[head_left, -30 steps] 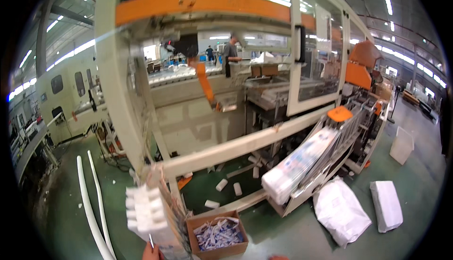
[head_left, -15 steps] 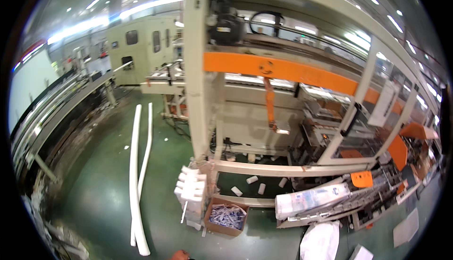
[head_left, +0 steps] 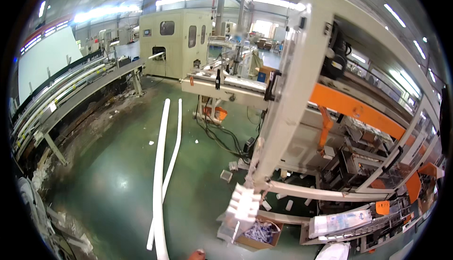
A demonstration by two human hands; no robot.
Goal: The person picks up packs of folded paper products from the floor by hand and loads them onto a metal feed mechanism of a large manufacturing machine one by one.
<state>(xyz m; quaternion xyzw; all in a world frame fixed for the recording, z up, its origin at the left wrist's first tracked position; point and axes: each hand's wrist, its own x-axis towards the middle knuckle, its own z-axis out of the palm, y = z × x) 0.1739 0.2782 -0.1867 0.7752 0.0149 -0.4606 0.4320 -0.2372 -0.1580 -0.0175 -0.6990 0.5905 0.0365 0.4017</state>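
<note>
Only a small piece of a hand, seemingly my left hand [head_left: 197, 254], shows at the lower edge, and its fingers are mostly cut off. It appears to touch nothing. Nearest to it on the green floor lies a long, thick white roll [head_left: 161, 179]. A thinner, slightly bent white roll [head_left: 175, 151] lies beside it, its near part passing under the thick one. To the right stands a stack of short white rolls [head_left: 244, 203] in clear wrapping. Behind it is an open cardboard box [head_left: 257, 246] of crumpled wrapper scraps. My right hand is out of view.
A machine frame [head_left: 295, 94] with an orange beam [head_left: 358, 111] rises on the right. A wrapped white pack [head_left: 339, 223] lies on its low conveyor. Along the left runs a long roller rack [head_left: 80, 90]. Cables [head_left: 217, 137] trail below the conveyor near the beige cabinet machine [head_left: 177, 42].
My view has swung to the left, so the rolls, box and machine frame sit farther right in the picture. The hand piece at the lower edge also appears farther right.
</note>
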